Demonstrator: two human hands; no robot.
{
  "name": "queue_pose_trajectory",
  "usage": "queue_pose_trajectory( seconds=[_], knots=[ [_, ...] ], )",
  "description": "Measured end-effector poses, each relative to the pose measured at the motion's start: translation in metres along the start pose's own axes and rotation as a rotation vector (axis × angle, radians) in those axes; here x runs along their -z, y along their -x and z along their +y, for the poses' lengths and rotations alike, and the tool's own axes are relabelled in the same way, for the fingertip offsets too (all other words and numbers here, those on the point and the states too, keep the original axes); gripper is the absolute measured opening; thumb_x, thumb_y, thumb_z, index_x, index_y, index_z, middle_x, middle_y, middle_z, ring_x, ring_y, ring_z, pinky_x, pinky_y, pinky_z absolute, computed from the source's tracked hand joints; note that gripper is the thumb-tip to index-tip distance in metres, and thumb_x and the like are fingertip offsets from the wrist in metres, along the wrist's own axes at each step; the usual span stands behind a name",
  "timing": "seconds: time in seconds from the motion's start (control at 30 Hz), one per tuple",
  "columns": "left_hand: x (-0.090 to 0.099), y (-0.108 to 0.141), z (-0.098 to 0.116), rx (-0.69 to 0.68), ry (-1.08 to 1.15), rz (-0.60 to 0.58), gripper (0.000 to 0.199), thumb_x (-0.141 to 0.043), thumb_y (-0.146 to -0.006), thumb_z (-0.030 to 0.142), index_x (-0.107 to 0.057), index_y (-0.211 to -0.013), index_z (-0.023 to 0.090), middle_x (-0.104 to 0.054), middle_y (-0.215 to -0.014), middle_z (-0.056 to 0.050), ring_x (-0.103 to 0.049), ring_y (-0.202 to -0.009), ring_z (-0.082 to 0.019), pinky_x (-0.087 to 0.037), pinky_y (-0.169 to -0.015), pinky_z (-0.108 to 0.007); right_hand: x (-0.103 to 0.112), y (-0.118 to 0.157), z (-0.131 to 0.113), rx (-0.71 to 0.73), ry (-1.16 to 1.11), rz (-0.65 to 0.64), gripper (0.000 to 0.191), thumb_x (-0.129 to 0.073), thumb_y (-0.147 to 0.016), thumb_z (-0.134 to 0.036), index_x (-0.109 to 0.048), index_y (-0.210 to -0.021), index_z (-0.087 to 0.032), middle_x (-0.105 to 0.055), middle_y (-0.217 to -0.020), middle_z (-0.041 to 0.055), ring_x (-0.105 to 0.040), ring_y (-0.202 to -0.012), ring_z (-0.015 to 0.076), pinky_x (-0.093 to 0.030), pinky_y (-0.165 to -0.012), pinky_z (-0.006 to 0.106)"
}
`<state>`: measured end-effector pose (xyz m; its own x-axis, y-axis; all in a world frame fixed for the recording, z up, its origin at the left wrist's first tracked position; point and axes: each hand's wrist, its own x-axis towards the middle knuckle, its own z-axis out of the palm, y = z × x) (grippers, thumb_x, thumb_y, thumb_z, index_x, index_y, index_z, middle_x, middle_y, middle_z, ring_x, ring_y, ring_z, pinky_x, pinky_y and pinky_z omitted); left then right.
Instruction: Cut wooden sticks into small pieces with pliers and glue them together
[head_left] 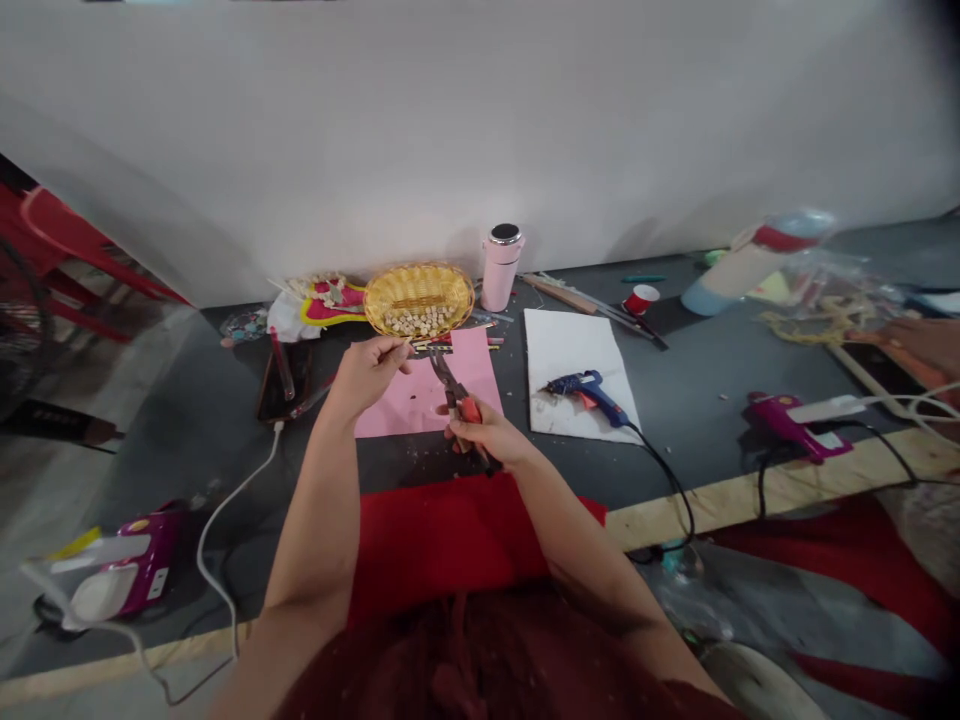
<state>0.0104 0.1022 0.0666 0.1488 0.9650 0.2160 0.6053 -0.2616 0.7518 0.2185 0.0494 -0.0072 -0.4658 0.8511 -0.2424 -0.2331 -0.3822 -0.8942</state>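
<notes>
My right hand (pixel 484 432) is wrapped round the handles of red-handled pliers (pixel 451 385), whose jaws point up and left. My left hand (pixel 375 370) is just left of the jaws, its fingers pinched together on something too small to make out. Both hands are above a pink sheet (pixel 476 372) on the dark table. Behind them, a yellow woven basket (pixel 420 285) holds small pale pieces (pixel 424 321). Thin patterned sticks (pixel 491 340) lie at the sheet's back edge.
A blue glue gun (pixel 589 390) rests on a white board (pixel 551 345). A pink flask (pixel 501 268) stands by the wall. Purple power strips (pixel 154 560) with cables flank the workspace. Another person's hand (pixel 926 345) is at the far right. The phone (pixel 285 385) is charging left.
</notes>
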Motion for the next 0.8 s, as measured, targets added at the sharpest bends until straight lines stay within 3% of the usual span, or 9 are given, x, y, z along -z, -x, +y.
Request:
queue_pose_trajectory(
  seconds=[0.1,0.2,0.33,0.43,0.6,0.8],
  knots=[
    [-0.001,0.004,0.002,-0.01,-0.02,0.007,0.027,-0.049,-0.087,0.035,-0.067,-0.079,0.017,-0.069,-0.072,-0.002,-0.056,-0.061,-0.012,-0.038,-0.057,-0.022,-0.001,0.001,-0.002,0.033,-0.069,-0.017,0.049,-0.074,-0.07,-0.033,-0.052,-0.113,-0.026,-0.055,-0.122,0.0051,-0.058,-0.08,0.0122,-0.051,-0.058,0.023],
    [0.001,0.014,0.003,-0.018,-0.037,0.019,0.027,-0.049,-0.087,0.035,-0.066,-0.077,0.017,-0.07,-0.075,-0.003,-0.06,-0.068,-0.014,-0.041,-0.063,-0.024,-0.003,0.005,-0.011,0.12,0.0,0.027,0.051,-0.071,-0.073,-0.033,-0.049,-0.118,-0.027,-0.055,-0.123,0.0053,-0.058,-0.081,0.0123,-0.051,-0.061,0.024],
    [0.004,0.034,0.007,-0.02,-0.018,0.004,0.026,-0.048,-0.087,0.03,-0.064,-0.073,0.017,-0.072,-0.091,-0.005,-0.064,-0.084,-0.016,-0.044,-0.072,-0.025,0.001,0.024,-0.033,0.282,0.451,0.128,0.047,-0.062,-0.08,-0.034,-0.047,-0.124,-0.024,-0.057,-0.121,0.0076,-0.058,-0.075,0.0133,-0.052,-0.068,0.031],
    [0.004,0.051,0.01,-0.007,-0.025,0.0,0.025,-0.048,-0.088,0.032,-0.066,-0.081,0.017,-0.072,-0.095,-0.006,-0.064,-0.08,-0.016,-0.044,-0.07,-0.025,0.007,0.046,-0.04,0.369,0.861,0.15,0.057,-0.06,-0.081,-0.031,-0.041,-0.134,-0.023,-0.054,-0.128,0.0104,-0.059,-0.098,0.0213,-0.047,-0.09,0.041],
    [0.005,0.079,0.013,0.039,0.021,0.081,0.028,-0.049,-0.089,0.034,-0.066,-0.105,0.017,-0.071,-0.085,-0.005,-0.06,-0.07,-0.013,-0.044,-0.065,-0.024,0.011,0.071,-0.012,0.287,1.232,0.027,0.06,-0.058,-0.084,-0.031,-0.037,-0.14,-0.023,-0.051,-0.132,0.0128,-0.056,-0.112,0.0247,-0.045,-0.095,0.041],
    [-0.007,0.1,0.014,0.101,0.207,0.099,0.036,-0.047,-0.091,0.039,-0.065,-0.111,0.016,-0.067,-0.087,-0.006,-0.055,-0.067,-0.012,-0.042,-0.058,-0.021,0.003,0.075,0.016,0.228,1.552,-0.016,0.061,-0.062,-0.083,-0.039,-0.042,-0.138,-0.021,-0.054,-0.126,0.0154,-0.052,-0.111,0.0284,-0.044,-0.093,0.043]
  ],
)
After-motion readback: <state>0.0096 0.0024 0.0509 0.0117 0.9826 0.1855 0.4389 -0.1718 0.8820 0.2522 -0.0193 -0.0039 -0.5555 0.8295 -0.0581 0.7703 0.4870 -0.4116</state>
